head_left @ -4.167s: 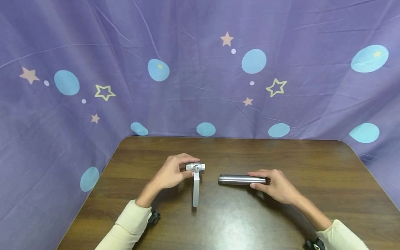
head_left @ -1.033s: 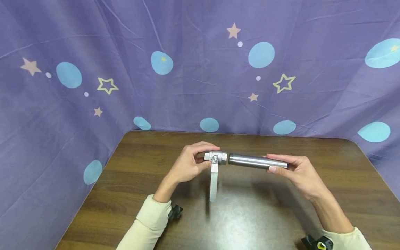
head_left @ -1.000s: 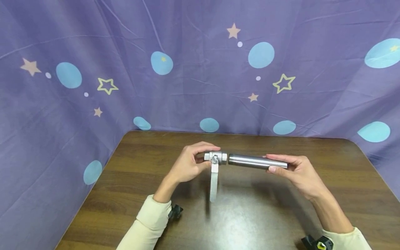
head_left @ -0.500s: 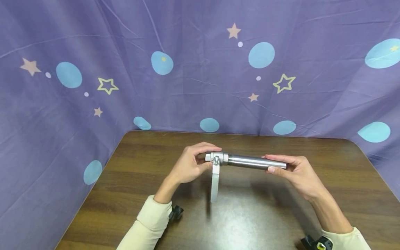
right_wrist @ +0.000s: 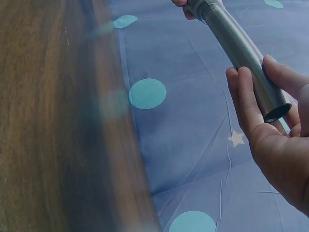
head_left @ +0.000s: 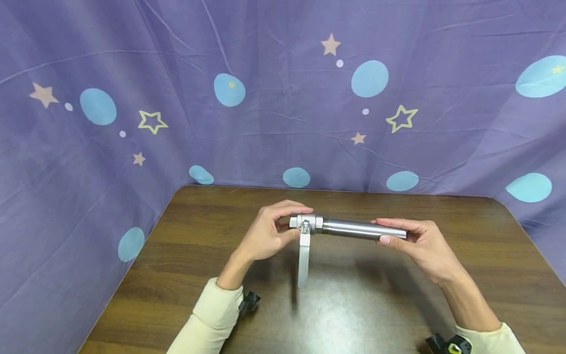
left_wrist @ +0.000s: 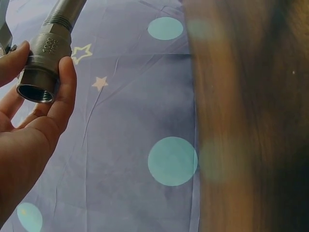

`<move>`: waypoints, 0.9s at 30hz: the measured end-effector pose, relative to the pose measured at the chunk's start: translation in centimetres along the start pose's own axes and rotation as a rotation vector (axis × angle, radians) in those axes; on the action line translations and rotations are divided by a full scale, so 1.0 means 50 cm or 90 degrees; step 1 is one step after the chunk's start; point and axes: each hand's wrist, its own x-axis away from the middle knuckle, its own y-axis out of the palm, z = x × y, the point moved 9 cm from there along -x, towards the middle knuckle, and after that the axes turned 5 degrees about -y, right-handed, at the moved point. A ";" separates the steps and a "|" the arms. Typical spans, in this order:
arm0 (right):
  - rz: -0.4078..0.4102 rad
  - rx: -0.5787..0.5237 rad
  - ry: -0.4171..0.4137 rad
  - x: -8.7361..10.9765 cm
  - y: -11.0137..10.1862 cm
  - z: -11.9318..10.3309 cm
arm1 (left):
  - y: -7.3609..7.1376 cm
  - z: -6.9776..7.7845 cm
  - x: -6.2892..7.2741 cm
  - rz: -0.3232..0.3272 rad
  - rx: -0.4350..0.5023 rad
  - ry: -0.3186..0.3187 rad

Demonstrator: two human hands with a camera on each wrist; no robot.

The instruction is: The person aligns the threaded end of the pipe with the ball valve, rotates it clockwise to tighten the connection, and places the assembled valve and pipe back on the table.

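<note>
My left hand (head_left: 267, 235) pinches a silver ball valve (head_left: 306, 223) between thumb and fingers, above the table. The valve's flat lever handle (head_left: 303, 263) hangs toward me. In the left wrist view the near hex end of the ball valve (left_wrist: 47, 53) is an open bore, and a threaded pipe end meets its far side. My right hand (head_left: 426, 246) holds the steel pipe (head_left: 353, 228) near its right end. The pipe's left end touches the valve's right port, roughly in line with it. From the right wrist, the hollow outer end of the pipe (right_wrist: 263, 87) shows.
A brown wood-grain table (head_left: 185, 236) lies under both hands. Behind it and along the left hangs a purple curtain (head_left: 274, 123) with stars and blue dots. Dark wrist devices (head_left: 249, 301) sit at both cuffs.
Over the last seconds both hands lifted valve and pipe and brought them closer. A second ago a small gap parted them; now they meet. In the last half second almost nothing moved.
</note>
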 end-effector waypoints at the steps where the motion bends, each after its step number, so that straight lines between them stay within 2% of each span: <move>1: 0.000 0.001 0.000 -0.001 0.000 -0.001 | 0.000 0.001 0.000 0.001 0.001 0.000; 18: -0.008 -0.015 -0.017 -0.021 0.006 -0.012 | -0.006 0.006 -0.002 0.008 0.011 -0.008; 27: -0.004 0.000 0.000 -0.036 0.006 -0.015 | -0.018 0.006 -0.008 0.021 0.019 -0.027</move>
